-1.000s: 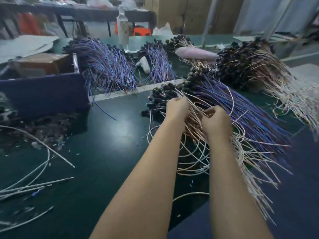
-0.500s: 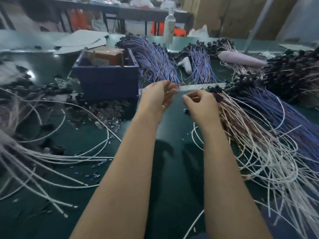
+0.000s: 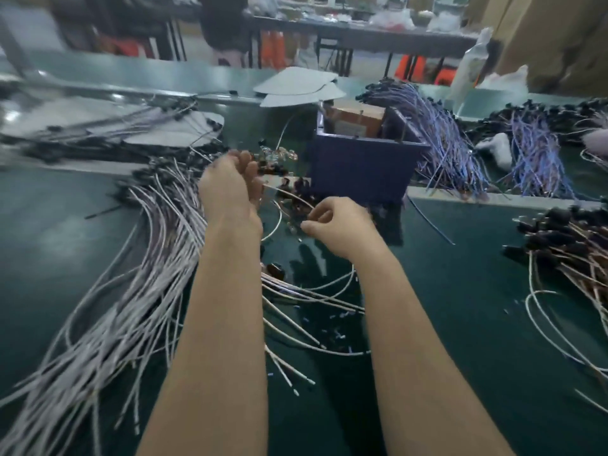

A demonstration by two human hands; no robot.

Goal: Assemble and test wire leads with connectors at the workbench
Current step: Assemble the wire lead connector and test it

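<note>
- L hand: fingers curled up, grip closed on one end of a thin pale wire lead. Too blurred to tell if a connector sits in that grip too.
- R hand: thumb + forefinger pinch the same lead further along, other fingers tucked in.
- Lead runs in a shallow arc between both hands, above the tabletop, just in front of the blue box and over loose dark connectors.
- Handling, my guess: v. light, floppy, keeps its curve and springs back. Jacket prob. smooth, so it slips in a loose pinch.
- Where to hold: close behind the tip, so the end doesn't wander when fed into a connector. Not on the bare end itself, which prob. bends easily. Avoid sharp kinks.
- Connector: small, hard. Take it by the body sides.
- Spare white leads fan out left of the L arm. Finished leads with black ends lie well apart, right.
</note>
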